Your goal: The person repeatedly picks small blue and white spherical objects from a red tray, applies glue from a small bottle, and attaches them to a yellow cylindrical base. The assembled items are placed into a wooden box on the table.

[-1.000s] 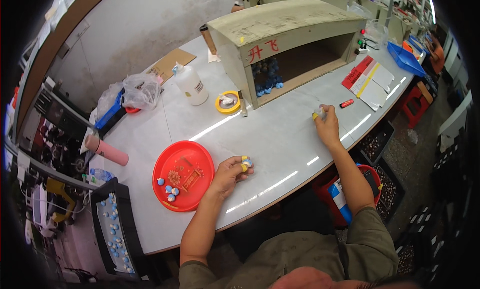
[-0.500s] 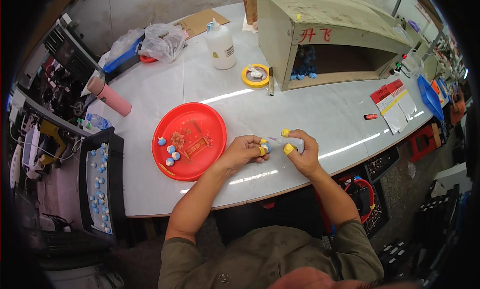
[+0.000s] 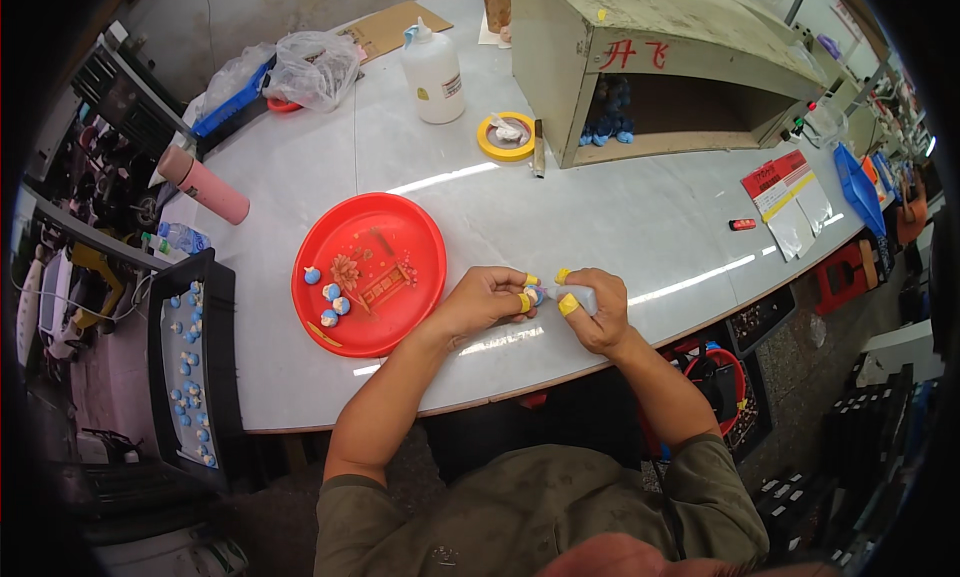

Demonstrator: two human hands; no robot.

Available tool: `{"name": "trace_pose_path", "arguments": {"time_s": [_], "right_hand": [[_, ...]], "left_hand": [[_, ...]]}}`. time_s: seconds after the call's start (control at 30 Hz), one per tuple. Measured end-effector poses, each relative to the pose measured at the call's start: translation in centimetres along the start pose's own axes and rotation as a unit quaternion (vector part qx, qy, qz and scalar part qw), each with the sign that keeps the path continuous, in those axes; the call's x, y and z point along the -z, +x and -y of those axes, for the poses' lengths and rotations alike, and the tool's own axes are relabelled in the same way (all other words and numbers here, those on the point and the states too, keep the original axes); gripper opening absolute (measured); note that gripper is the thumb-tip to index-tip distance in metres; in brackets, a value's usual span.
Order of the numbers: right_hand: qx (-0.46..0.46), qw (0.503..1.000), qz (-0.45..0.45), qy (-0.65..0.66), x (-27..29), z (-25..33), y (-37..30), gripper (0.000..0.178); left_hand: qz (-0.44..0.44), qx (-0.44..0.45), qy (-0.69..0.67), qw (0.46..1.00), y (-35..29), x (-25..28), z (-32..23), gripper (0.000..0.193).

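My left hand (image 3: 488, 299) and my right hand (image 3: 600, 312) meet over the white table (image 3: 620, 217) near its front edge. Yellow finger covers sit on several fingertips of both hands. My left hand pinches a small blue-and-white piece (image 3: 535, 295). My right hand grips a small white tube (image 3: 583, 298) with its tip against that piece. Just left of my hands lies a round red plate (image 3: 400, 247) with several similar blue-and-white pieces (image 3: 327, 299) on its left side.
A black tray (image 3: 215, 377) with several small blue pieces sits left of the table. Farther back stand a beige open-fronted box (image 3: 650, 47), a yellow tape roll (image 3: 505, 137), a white bottle (image 3: 432, 67), a pink bottle (image 3: 205, 185) and plastic bags (image 3: 300, 67). A red sheet (image 3: 785, 192) and small red lighter (image 3: 742, 224) lie right.
My right hand has come back from a far reach to the right and joined my left hand. The white tube is now held against the small piece.
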State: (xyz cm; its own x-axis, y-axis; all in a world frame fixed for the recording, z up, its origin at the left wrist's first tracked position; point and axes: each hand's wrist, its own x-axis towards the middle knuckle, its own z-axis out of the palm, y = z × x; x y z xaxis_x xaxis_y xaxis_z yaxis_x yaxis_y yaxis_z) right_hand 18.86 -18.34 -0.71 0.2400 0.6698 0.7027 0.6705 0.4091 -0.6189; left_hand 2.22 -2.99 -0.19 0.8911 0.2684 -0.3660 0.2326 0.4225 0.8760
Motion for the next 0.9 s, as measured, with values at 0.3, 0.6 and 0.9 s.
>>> {"name": "trace_pose_path", "arguments": {"time_s": [0.3, 0.6, 0.9], "right_hand": [[0.036, 0.998, 0.004, -0.044, -0.3, -0.1, 0.2, 0.02], [0.07, 0.991, 0.008, -0.112, -0.2, 0.4, 0.1, 0.02], [0.087, 0.988, 0.018, -0.128, -0.1, 1.1, 0.2, 0.02]], "left_hand": [[-0.011, 0.004, 0.007, 1.0, 0.1, -0.3, 0.0, 0.033], [-0.03, 0.006, -0.011, 0.999, 0.1, -0.2, -0.3, 0.032], [-0.057, 0.009, -0.026, 0.998, 0.1, -0.5, -0.4, 0.029]]}}
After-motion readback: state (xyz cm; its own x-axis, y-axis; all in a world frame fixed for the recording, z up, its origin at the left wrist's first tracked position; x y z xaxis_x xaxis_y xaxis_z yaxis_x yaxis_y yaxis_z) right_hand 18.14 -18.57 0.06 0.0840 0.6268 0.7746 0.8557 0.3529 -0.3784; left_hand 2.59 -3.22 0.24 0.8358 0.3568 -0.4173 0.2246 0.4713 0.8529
